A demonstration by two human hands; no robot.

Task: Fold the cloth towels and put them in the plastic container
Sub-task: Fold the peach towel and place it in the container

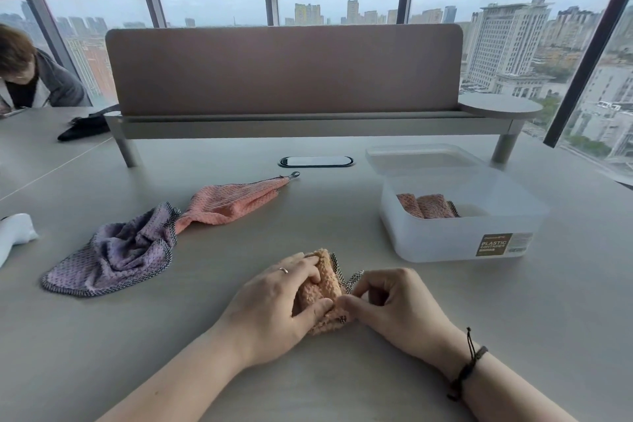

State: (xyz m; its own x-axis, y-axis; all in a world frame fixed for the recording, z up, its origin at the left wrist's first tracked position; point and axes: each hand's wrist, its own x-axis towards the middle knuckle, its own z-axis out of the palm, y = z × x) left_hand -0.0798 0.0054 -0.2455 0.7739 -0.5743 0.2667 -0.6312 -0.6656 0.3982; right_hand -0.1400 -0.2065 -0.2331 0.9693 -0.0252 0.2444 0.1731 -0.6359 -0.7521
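both hands are on it now: left hand point(274, 298) curls over the small peach towel point(320, 295) at the near middle of the worktop point(342, 370), fingers on top and thumb tucked under, pinning the bundle so the folds don't spring apart. right hand point(383, 298) pinches the near right edge, seemingly tidying that checked trim before the lift. the clear plastic container point(459, 236) sits just beyond to the right, its lid point(421, 159) parked behind it and out of the way, and two folded peach towels point(424, 205) are packed to the left inside, leaving room for the next. over on the left, well apart, a crumpled purple towel point(123, 250) and a loose pink towel point(233, 199) lie touching, waiting their turn. roughly halfway, i'd judge.
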